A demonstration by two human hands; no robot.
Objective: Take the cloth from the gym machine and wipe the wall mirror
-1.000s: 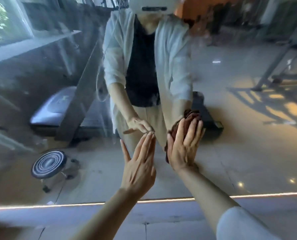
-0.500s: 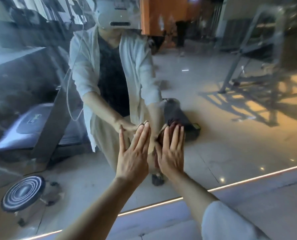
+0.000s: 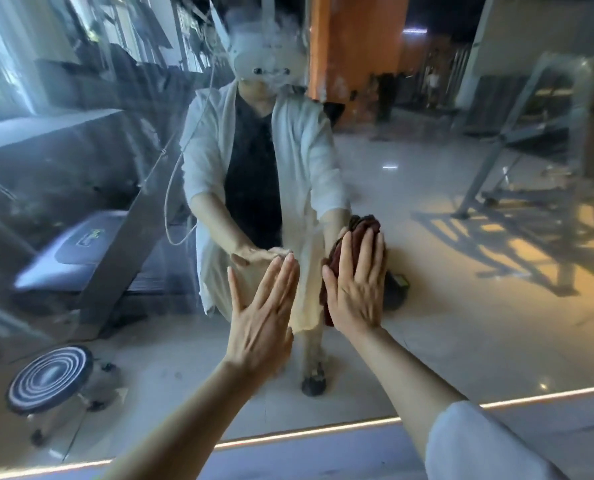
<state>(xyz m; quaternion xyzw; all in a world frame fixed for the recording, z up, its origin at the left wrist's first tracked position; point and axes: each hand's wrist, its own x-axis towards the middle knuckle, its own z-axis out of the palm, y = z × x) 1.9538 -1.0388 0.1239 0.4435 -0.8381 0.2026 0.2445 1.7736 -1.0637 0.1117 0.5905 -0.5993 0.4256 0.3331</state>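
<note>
Right hand flat, fingers straight, pressing dark red cloth against wall mirror. Left hand just beside it, fingers straight and together, fingertips at the glass

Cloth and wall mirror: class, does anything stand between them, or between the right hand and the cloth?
Nothing visible does. The right hand presses the dark red cloth flat against the mirror. The left hand rests beside it, bare.
</note>
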